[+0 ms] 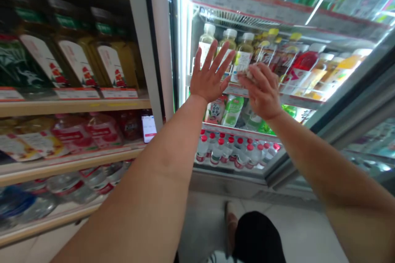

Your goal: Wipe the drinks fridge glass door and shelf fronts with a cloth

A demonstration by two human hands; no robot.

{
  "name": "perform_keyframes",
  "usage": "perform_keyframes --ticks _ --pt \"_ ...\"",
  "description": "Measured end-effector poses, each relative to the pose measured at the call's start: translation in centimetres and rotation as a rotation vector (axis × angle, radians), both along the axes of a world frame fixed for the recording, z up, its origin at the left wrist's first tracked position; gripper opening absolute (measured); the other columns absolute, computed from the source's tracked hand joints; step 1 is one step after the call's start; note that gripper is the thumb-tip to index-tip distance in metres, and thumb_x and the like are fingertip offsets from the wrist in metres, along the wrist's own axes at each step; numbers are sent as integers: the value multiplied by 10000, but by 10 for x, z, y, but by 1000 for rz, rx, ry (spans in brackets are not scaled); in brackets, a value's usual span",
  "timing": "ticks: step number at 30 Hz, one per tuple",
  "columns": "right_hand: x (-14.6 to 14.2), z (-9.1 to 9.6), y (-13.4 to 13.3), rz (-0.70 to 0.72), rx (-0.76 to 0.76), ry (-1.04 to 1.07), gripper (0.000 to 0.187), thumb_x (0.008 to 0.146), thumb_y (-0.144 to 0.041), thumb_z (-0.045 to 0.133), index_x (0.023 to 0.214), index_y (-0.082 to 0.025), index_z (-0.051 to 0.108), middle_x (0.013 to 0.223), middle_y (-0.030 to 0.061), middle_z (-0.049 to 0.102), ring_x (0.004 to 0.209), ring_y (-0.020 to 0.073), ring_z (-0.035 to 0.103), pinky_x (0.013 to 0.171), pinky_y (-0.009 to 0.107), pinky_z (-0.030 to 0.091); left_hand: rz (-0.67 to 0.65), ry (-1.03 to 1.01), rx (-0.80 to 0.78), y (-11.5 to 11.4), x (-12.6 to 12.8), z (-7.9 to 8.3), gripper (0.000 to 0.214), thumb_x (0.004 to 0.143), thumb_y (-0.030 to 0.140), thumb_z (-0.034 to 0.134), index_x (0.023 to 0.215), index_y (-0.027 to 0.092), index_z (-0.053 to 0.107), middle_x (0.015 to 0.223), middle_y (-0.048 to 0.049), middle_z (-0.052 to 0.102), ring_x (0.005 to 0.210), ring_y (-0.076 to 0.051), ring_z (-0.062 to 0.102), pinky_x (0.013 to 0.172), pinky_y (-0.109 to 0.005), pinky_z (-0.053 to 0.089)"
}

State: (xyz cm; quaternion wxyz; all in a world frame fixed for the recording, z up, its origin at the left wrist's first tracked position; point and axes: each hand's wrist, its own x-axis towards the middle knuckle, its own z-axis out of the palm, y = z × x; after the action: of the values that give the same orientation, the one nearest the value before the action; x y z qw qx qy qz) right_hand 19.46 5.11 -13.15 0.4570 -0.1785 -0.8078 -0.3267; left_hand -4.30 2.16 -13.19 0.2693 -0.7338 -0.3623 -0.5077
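Lit cooler shelves [299, 101] packed with drinks fill the background, with wooden shelves [70, 108] of larger bottles to the left, where a phone [149, 127] stands upright near the metal post. Both hands are raised before the middle cooler row, apart from each other. The left hand [203, 83] has its fingers spread wide and grips nothing; the right hand [263, 90] is bent at the fingers, and whether something small is pinched there I cannot tell. Directly beyond them stand the white-capped bottles [242, 59], partly covered by the left hand's fingers; contact is unclear. Red-capped water bottles [217, 152] sit lower down. The step in hand seems to be a reach toward that middle row; lifting one out would call for fingers closing round a single bottle, clear of its close neighbours.
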Motion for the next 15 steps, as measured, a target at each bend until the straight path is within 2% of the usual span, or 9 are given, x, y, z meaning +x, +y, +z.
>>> perform_keyframes --ticks 3,6,9,12,15 --pt "13 16 -4 -75 -101 -155 350 1040 -375 436 1343 -405 608 1535 -59 496 1498 240 349 1227 557 268 6 10 -10 0 -1 1 700 944 480 463 1604 444 232 1629 185 64 1534 -198 -146 1235 -515 -245" --pt "27 45 -5 -171 -53 2 362 1057 -386 417 1377 -389 585 1598 -35 421 1520 250 286 1249 596 120 -31 4 -26 0 -2 1 699 940 473 475 1603 423 258 1637 171 91 1532 -199 -158 1236 -520 -244" --pt "34 64 -1 -205 3 200 395 1066 -389 378 1417 -363 557 1645 -14 332 1521 260 254 1236 595 104 -61 -10 -23 0 -2 1 690 937 467 486 1594 427 281 1639 170 122 1535 -195 -151 1238 -520 -239" --pt "33 63 4 -210 -8 260 440 1062 -392 335 1467 -352 502 1666 -28 276 1524 277 223 1210 591 165 -51 -16 -14 -2 -1 0 690 936 454 495 1594 411 294 1642 154 139 1544 -202 -122 1240 -514 -235" --pt "30 55 7 -215 -14 257 492 1047 -439 327 1512 -324 438 1674 -19 251 1536 279 155 1205 595 154 5 -1 -9 -3 1 0 709 926 433 503 1603 368 300 1643 138 130 1552 -235 -84 1242 -502 -238"
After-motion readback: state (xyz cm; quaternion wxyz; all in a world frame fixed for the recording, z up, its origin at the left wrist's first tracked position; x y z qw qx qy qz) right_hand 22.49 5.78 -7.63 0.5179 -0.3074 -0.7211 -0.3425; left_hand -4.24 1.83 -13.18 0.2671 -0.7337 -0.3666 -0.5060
